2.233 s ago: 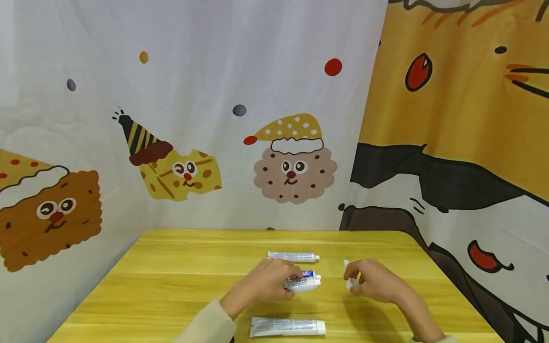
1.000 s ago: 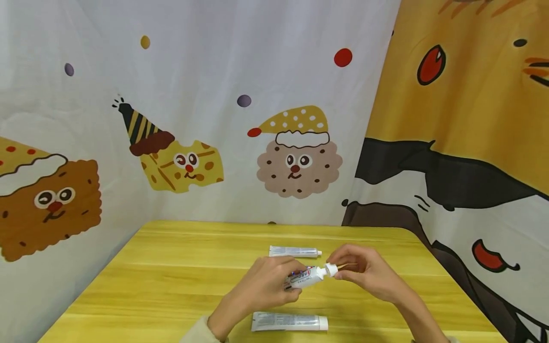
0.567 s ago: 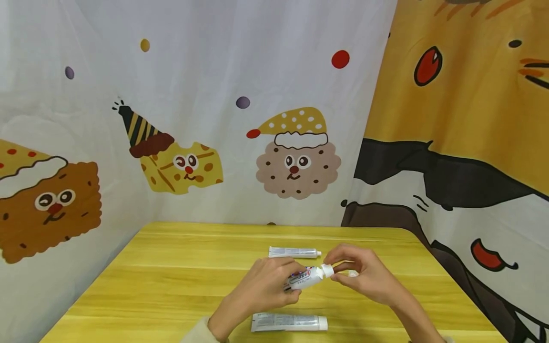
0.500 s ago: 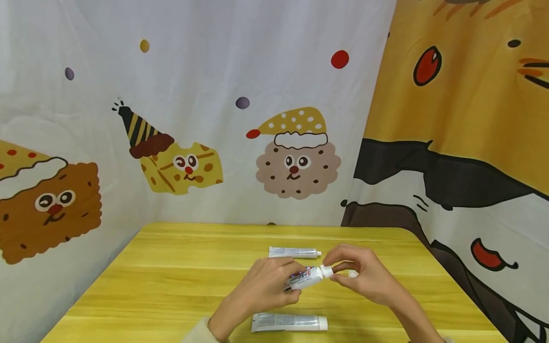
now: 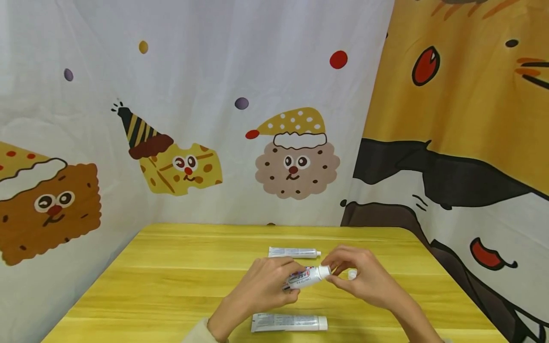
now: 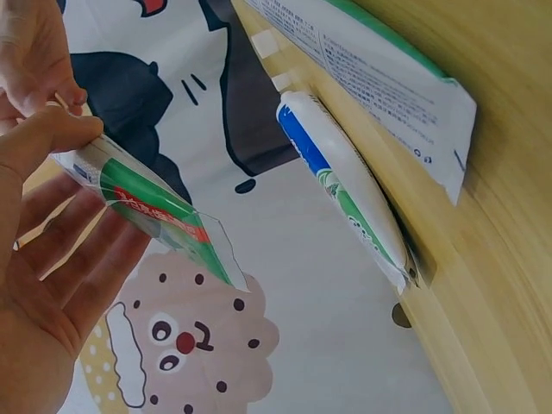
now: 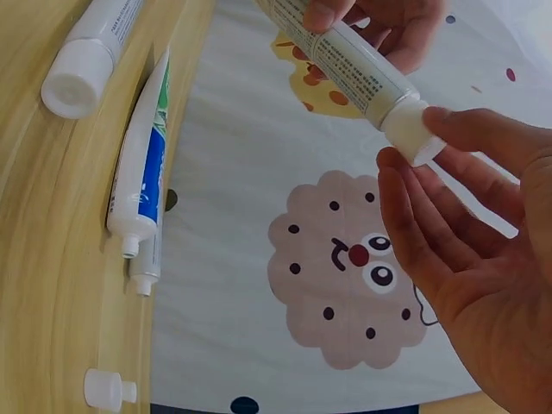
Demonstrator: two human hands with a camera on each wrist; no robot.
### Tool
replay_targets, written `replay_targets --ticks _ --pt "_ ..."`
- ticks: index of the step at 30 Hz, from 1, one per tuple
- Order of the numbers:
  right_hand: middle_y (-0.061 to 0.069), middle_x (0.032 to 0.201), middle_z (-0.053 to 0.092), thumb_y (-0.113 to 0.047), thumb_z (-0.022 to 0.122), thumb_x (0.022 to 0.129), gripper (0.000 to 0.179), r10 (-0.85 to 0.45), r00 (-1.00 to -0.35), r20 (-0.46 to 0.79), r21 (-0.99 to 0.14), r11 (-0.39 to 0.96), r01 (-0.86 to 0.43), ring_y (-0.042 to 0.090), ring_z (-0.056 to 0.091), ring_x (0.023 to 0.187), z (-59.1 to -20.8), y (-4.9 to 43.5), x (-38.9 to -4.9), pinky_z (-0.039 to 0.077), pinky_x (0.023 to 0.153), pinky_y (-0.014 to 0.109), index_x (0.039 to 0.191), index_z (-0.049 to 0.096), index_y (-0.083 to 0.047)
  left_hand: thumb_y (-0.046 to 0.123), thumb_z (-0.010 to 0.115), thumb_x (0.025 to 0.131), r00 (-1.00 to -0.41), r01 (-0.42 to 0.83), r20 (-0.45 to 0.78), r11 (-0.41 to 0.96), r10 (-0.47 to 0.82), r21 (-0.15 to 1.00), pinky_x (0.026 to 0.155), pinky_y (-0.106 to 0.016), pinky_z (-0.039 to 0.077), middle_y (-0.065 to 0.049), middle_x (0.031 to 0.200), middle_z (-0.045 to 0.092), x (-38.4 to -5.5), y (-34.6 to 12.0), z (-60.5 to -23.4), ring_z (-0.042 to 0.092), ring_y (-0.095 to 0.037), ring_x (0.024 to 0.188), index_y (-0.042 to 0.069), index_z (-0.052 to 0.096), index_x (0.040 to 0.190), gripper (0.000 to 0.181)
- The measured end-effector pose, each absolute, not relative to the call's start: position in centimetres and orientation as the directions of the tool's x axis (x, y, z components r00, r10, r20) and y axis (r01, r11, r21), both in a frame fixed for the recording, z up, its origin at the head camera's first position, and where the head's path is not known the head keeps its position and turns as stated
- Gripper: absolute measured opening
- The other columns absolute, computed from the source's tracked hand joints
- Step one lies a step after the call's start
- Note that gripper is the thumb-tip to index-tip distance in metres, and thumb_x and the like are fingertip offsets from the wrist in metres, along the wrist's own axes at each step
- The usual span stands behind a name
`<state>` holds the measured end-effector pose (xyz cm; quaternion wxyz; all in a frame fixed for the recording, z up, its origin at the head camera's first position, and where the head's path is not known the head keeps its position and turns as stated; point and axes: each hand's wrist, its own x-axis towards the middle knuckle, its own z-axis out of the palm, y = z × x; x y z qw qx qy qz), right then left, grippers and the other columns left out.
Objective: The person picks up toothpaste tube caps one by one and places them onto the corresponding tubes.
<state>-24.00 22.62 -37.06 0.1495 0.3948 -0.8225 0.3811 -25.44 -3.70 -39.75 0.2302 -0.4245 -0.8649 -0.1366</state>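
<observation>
My left hand [image 5: 261, 283] grips a toothpaste tube [image 7: 354, 69], green and red on one face, and holds it above the table. My right hand [image 5: 364, 276] pinches a white cap [image 7: 414, 131] between thumb and fingertips. This cap sits over the tube's nozzle end, flush against its shoulder. In the right wrist view a blue and white toothpaste tube [image 7: 138, 181] lies with its nozzle bare, and another bare nozzle [image 7: 145, 283] shows behind it. A capped tube [image 5: 289, 323] lies at the front. Behind my hands is a tube with a bare nozzle [image 5: 293, 252].
Beyond my right fingers a loose white cap [image 5: 352, 274] lies on the wooden table [image 5: 171, 267]; in the right wrist view a second cap [image 7: 129, 392] shows behind the loose one. A printed curtain [image 5: 193, 95] hangs behind the table.
My left hand has raised the tube off the table. My right hand has brought the cap left to the nozzle, and the gap between cap and tube has closed.
</observation>
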Motion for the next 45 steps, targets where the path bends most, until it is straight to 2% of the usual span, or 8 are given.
replay_targets --ticks 8,14,19,21,25,32,38,45 --pt "-0.011 0.083 0.074 -0.018 0.075 0.096 0.006 -0.497 -0.701 0.511 -0.515 0.476 -0.713 -0.001 0.065 0.069 -37.08 22.72 -24.03 0.059 0.065 0.025 0.094 0.075 -0.023 0.029 0.085 0.081 -0.517 0.805 0.528 0.592 0.673 0.033 0.06 -0.009 0.045 0.011 0.104 0.076 -25.45 -3.68 -39.64 0.063 0.002 0.075 0.022 0.077 0.111 0.033" --pt "-0.018 0.068 0.064 -0.023 0.066 0.102 0.026 -0.43 -0.753 0.498 -0.489 0.578 -0.653 -0.003 0.056 0.058 -37.33 22.46 -24.14 0.051 0.055 0.023 0.076 0.07 -0.027 0.03 0.085 0.081 -0.515 0.804 0.535 0.594 0.67 0.031 0.061 -0.01 0.045 0.011 0.103 0.076 -25.37 -3.69 -39.57 0.063 0.002 0.075 0.022 0.076 0.112 0.033" --pt "-0.02 0.086 0.07 -0.028 0.062 0.104 0.013 -0.371 -0.791 0.486 -0.495 0.629 -0.6 -0.004 0.062 0.075 -37.21 22.45 -23.9 0.055 0.065 0.023 0.097 0.072 -0.03 0.03 0.086 0.08 -0.515 0.8 0.541 0.599 0.665 0.025 0.061 -0.011 0.047 0.012 0.102 0.076 -25.39 -3.71 -39.69 0.063 0.003 0.075 0.022 0.076 0.111 0.034" --pt "-0.018 0.1 0.072 -0.023 0.067 0.101 0.01 -0.392 -0.764 0.512 -0.502 0.585 -0.637 -0.001 0.066 0.088 -37.08 22.61 -23.8 0.059 0.073 0.026 0.108 0.071 -0.029 0.03 0.086 0.08 -0.514 0.8 0.541 0.599 0.665 0.024 0.061 -0.011 0.047 0.012 0.101 0.076 -25.44 -3.72 -39.73 0.063 0.003 0.075 0.023 0.076 0.112 0.035" --pt "-0.01 0.111 0.071 -0.008 0.081 0.087 0.032 -0.491 -0.654 0.576 -0.459 0.467 -0.756 0.007 0.068 0.101 -36.88 22.93 -23.76 0.061 0.08 0.03 0.112 0.07 -0.025 0.031 0.086 0.08 -0.511 0.803 0.54 0.595 0.669 0.022 0.061 -0.01 0.046 0.012 0.102 0.076 -25.57 -3.74 -39.76 0.062 0.003 0.075 0.023 0.076 0.113 0.035" --pt "-0.011 0.11 0.068 0.005 0.087 0.074 0.05 -0.553 -0.591 0.587 -0.403 0.433 -0.806 0.008 0.066 0.098 -36.91 22.82 -23.93 0.059 0.077 0.027 0.109 0.069 -0.026 0.031 0.086 0.081 -0.503 0.807 0.547 0.591 0.669 0.019 0.06 -0.009 0.045 0.012 0.102 0.076 -25.67 -3.79 -39.8 0.061 0.004 0.074 0.023 0.076 0.112 0.034" --pt "-0.012 0.1 0.071 0.0 0.086 0.078 0.039 -0.542 -0.607 0.581 -0.405 0.453 -0.794 0.005 0.066 0.087 -37.01 22.94 -23.9 0.058 0.073 0.025 0.102 0.07 -0.026 0.032 0.086 0.08 -0.499 0.806 0.546 0.592 0.673 0.008 0.061 -0.01 0.046 0.011 0.103 0.077 -25.53 -3.8 -39.75 0.064 0.002 0.075 0.023 0.076 0.111 0.033" --pt "-0.018 0.08 0.068 -0.02 0.079 0.092 0.013 -0.491 -0.708 0.508 -0.488 0.512 -0.706 0.0 0.059 0.068 -37.05 22.93 -23.9 0.055 0.064 0.023 0.091 0.071 -0.03 0.031 0.086 0.08 -0.495 0.806 0.557 0.592 0.667 0.007 0.061 -0.011 0.047 0.012 0.103 0.077 -25.44 -3.8 -39.67 0.065 0.001 0.077 0.023 0.076 0.111 0.033"
